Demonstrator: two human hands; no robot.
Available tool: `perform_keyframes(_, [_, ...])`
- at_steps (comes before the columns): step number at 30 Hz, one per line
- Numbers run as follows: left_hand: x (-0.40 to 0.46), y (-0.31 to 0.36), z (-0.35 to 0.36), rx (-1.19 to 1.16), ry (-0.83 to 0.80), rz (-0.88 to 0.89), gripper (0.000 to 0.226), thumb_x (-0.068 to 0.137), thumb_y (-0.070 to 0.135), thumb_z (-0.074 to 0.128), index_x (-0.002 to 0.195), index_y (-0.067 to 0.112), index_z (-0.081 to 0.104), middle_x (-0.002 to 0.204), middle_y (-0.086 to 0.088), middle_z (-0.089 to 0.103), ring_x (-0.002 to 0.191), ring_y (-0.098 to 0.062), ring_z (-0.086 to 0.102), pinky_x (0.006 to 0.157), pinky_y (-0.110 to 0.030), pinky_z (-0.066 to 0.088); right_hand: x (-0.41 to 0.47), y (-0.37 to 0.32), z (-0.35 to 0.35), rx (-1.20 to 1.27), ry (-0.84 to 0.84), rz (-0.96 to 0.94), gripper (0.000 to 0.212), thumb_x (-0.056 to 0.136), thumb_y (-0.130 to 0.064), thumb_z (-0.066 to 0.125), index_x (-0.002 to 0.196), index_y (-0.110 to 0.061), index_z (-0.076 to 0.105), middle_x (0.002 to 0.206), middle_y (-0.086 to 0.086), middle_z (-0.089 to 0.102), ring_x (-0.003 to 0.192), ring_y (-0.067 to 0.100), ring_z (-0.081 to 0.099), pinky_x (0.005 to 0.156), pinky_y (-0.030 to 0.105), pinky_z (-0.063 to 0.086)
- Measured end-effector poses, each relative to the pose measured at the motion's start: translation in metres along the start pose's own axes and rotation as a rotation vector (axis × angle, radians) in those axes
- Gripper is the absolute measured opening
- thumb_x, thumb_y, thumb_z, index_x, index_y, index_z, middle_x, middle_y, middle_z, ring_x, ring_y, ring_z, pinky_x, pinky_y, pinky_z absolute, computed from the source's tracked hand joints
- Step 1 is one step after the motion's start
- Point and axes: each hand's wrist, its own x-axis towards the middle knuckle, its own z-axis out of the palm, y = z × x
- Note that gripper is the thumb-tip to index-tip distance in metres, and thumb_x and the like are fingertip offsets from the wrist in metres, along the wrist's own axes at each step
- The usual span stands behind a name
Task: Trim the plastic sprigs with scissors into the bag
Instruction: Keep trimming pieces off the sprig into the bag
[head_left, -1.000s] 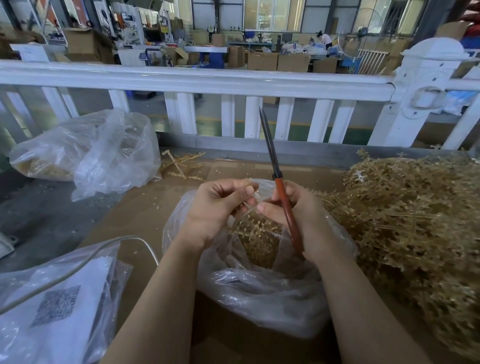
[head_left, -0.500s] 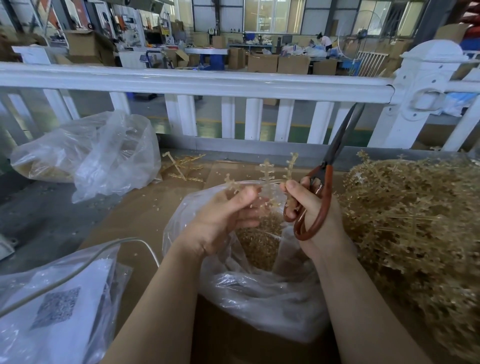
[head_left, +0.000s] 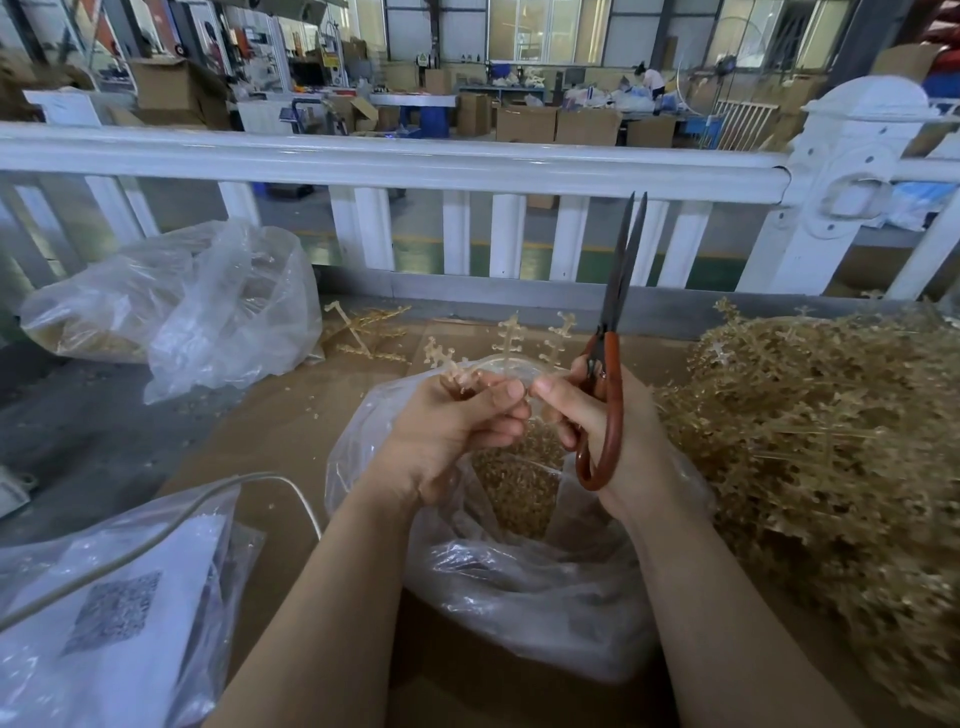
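Head-worn view, angled forward and down, close over worktable (head_left: 291, 431)

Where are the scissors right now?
In the head view, the scissors are in the right hand, just right of centre. Their blades point up toward the white fence, above the open clear bag.

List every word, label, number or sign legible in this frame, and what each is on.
No text can be read here.
QR code on the white sheet inside the near-left plastic bag: a pattern only, no legible characters.
Green sign on the far workshop wall: too small to read.
Yellow label on a background machine: blurred.
Scissors, held by the right hand: no marking visible.
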Motion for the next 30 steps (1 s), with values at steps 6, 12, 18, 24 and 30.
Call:
perform_keyframes(6, [0.0032, 0.0013, 0.001, -0.136, 0.023, 0.047, 0.018, 0.072, 0.015, 0.072, 0.082, 0.012, 0.057, 0.069, -0.008, 0.071, 0.057, -0.014, 0.066, 0.058, -0.024, 0.057, 0.0037, 0.0055, -0.0028, 0.003, 0.053, 0.031, 0.033, 0.08, -0.01, 0.082, 0.09, -0.013, 0.051, 0.072, 0.01, 0.057, 0.051, 0.016, 0.045, 0.048, 0.024, 0.04])
perform_keyframes(12, [0.0024, 0.0004, 0.0005, -0.123, -0.04, 0.157, 0.031, 0.076, 0.009, 0.068, 0.086, 0.016, 0.04, 0.068, -0.011, 0.07, 0.057, -0.019, 0.066, 0.059, -0.027, 0.056, 0.0053, 0.0038, -0.0047, 0.107, 0.095, 0.063, 0.03, 0.079, -0.006, 0.078, 0.087, -0.014, 0.05, 0.066, 0.005, 0.058, 0.049, 0.011, 0.048, 0.043, 0.02, 0.04])
perform_keyframes(18, [0.0039, -0.0022, 0.0008, -0.077, -0.099, 0.151, 0.027, 0.077, 0.01, 0.068, 0.095, 0.014, 0.049, 0.071, -0.01, 0.071, 0.06, -0.018, 0.068, 0.064, -0.027, 0.058, 0.0036, -0.0024, -0.0056, 0.233, 0.105, 0.132, 0.027, 0.071, -0.012, 0.081, 0.076, -0.017, 0.054, 0.065, 0.004, 0.058, 0.047, 0.011, 0.046, 0.042, 0.019, 0.037])
perform_keyframes(24, [0.0028, -0.0073, 0.0035, 0.019, -0.051, -0.002, 0.026, 0.07, 0.021, 0.074, 0.093, 0.009, 0.071, 0.075, -0.003, 0.071, 0.07, -0.01, 0.067, 0.067, -0.02, 0.056, 0.0037, -0.0016, -0.0051, 0.216, 0.077, 0.113, 0.021, 0.072, -0.013, 0.081, 0.071, -0.021, 0.061, 0.069, 0.007, 0.059, 0.05, 0.011, 0.048, 0.044, 0.019, 0.038])
perform_keyframes(30, [0.0047, -0.0047, 0.0049, -0.038, 0.004, 0.032, 0.01, 0.077, 0.012, 0.071, 0.085, 0.008, 0.068, 0.068, -0.002, 0.068, 0.061, -0.01, 0.063, 0.06, -0.019, 0.053, 0.0009, -0.0021, -0.0031, 0.024, 0.011, 0.074, 0.047, 0.066, -0.035, 0.088, 0.088, -0.011, 0.054, 0.072, 0.01, 0.054, 0.056, 0.016, 0.048, 0.049, 0.023, 0.041])
